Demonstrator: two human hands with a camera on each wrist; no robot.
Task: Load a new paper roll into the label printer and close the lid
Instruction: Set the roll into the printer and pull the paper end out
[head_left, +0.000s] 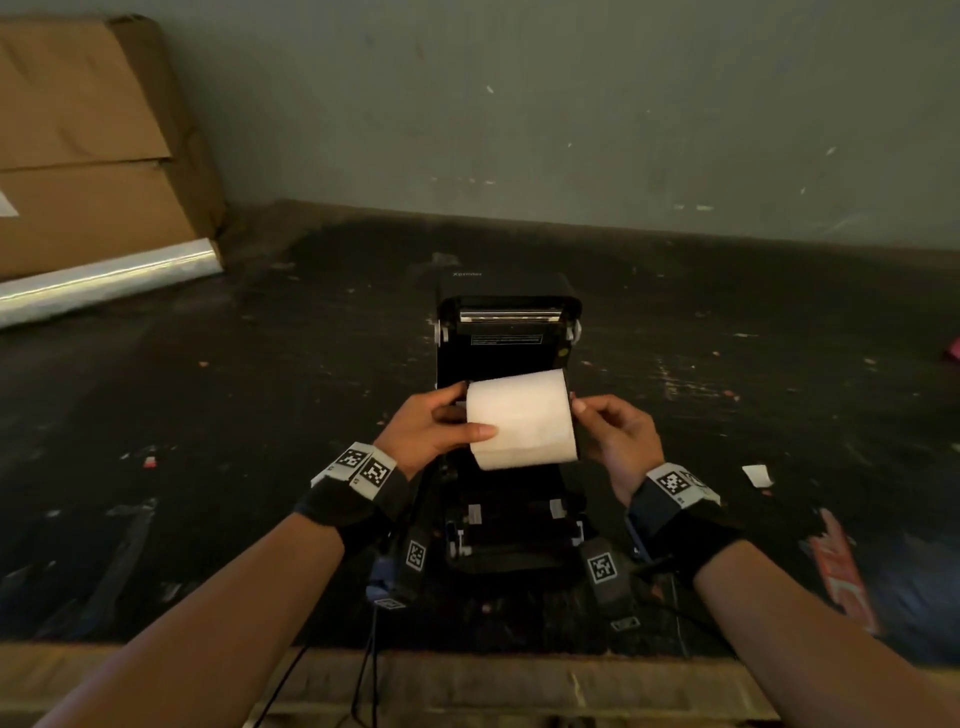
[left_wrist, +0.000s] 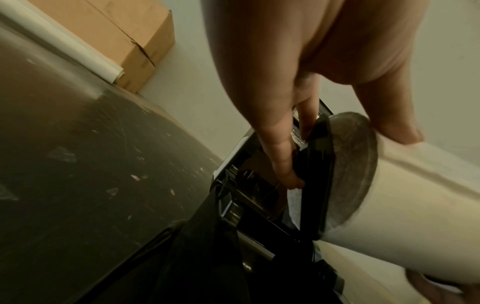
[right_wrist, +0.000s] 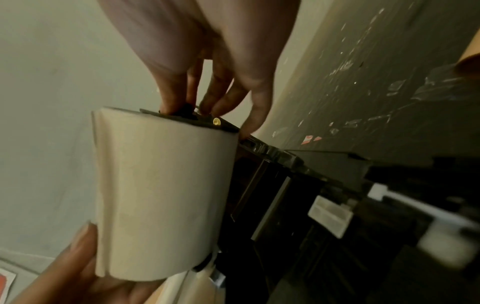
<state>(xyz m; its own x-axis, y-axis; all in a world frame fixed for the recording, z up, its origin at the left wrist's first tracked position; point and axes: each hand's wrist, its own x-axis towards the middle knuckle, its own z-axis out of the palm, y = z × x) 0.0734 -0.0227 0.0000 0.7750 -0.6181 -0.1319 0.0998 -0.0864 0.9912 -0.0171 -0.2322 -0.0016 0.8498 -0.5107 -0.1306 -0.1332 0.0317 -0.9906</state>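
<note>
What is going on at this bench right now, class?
A person is loading a label printer whose lid stands open. Both hands hold a white paper roll above the open bay: the left hand grips one end with its thumb across the paper, and the right hand holds the other end at a black holder piece. The roll is not yet seated.
</note>
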